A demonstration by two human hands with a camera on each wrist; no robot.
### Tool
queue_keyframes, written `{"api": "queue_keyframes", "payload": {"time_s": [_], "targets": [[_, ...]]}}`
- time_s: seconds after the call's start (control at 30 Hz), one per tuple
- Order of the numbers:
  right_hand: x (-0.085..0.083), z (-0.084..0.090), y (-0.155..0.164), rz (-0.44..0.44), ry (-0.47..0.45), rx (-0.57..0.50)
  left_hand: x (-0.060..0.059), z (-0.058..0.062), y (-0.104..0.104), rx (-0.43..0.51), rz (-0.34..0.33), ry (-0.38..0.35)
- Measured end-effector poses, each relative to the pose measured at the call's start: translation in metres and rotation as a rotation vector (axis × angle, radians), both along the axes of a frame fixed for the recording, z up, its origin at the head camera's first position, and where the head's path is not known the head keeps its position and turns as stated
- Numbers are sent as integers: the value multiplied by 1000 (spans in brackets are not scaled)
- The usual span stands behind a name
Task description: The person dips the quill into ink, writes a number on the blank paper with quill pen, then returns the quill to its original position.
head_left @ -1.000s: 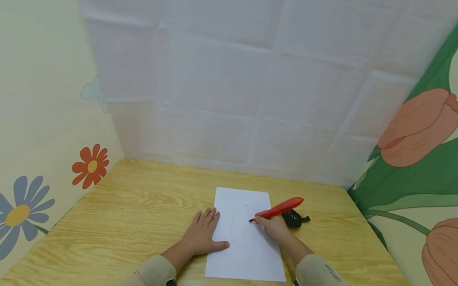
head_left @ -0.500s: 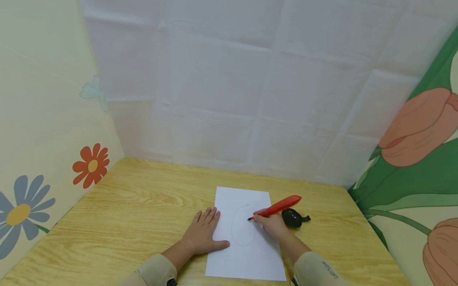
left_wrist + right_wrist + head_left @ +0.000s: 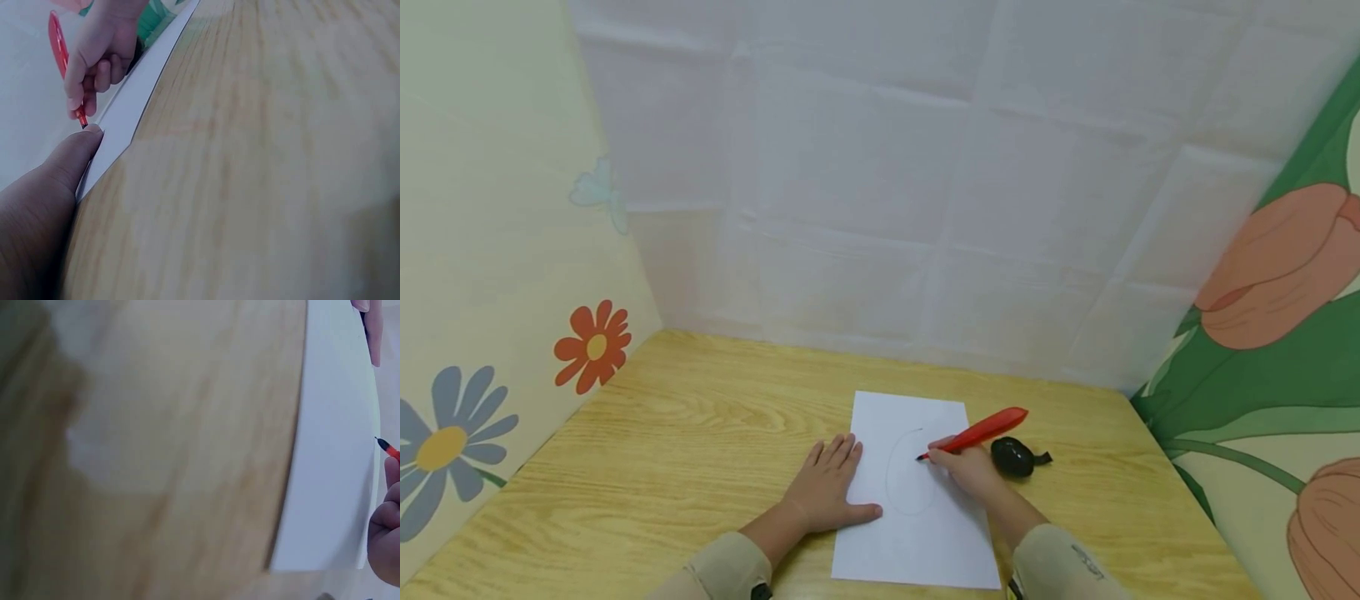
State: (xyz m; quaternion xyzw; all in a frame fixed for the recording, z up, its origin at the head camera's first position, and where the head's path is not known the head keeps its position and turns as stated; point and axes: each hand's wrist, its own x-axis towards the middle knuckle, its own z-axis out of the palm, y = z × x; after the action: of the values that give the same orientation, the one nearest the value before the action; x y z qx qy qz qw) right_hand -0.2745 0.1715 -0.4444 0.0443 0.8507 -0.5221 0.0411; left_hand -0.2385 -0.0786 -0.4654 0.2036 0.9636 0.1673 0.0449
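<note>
A sheet of white paper (image 3: pixel 887 554) lies on the wooden table, bearing a faint thin curved line (image 3: pixel 887 483) like an open oval. My left hand (image 3: pixel 820 492) lies flat with spread fingers, its thumb on the paper and its fingertips at the left edge. In my right hand (image 3: pixel 973 477) a red feather-shaped pen (image 3: pixel 988 427) is pinched between thumb and fingers, leaning up to the right. Its dark tip is over the upper middle of the sheet, inside the oval's right side. The right wrist view catches the dark pen tip (image 3: pixel 384 444) close over the paper.
Just beyond the right hand, a black rounded object (image 3: pixel 1012 457) with a short tab sits on the table (image 3: pixel 700 433). A white creased cloth (image 3: pixel 865 183) hangs behind. Flower-printed panels stand along the left and right sides.
The right hand and red pen have shifted slightly left and up over the paper, showing more of the black object. The left hand stays in place; the drawn line looks the same.
</note>
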Motion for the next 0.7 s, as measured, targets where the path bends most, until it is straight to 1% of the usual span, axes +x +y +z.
{"api": "queue_keyframes", "payload": {"time_s": [0.13,0.37,0.47,0.7], "targets": [[0,1,-1,19,11,16,-1,0,0,5,1,-3],[1,6,-6,22,-28,64,-1,-1,-1,4,-6,2],[1,7,-7,22,-49,69,-1,0,-2,8,-10,-3],[1,6,-8,39,-56,62,-1,-1,-2,4,-10,-6]]}}
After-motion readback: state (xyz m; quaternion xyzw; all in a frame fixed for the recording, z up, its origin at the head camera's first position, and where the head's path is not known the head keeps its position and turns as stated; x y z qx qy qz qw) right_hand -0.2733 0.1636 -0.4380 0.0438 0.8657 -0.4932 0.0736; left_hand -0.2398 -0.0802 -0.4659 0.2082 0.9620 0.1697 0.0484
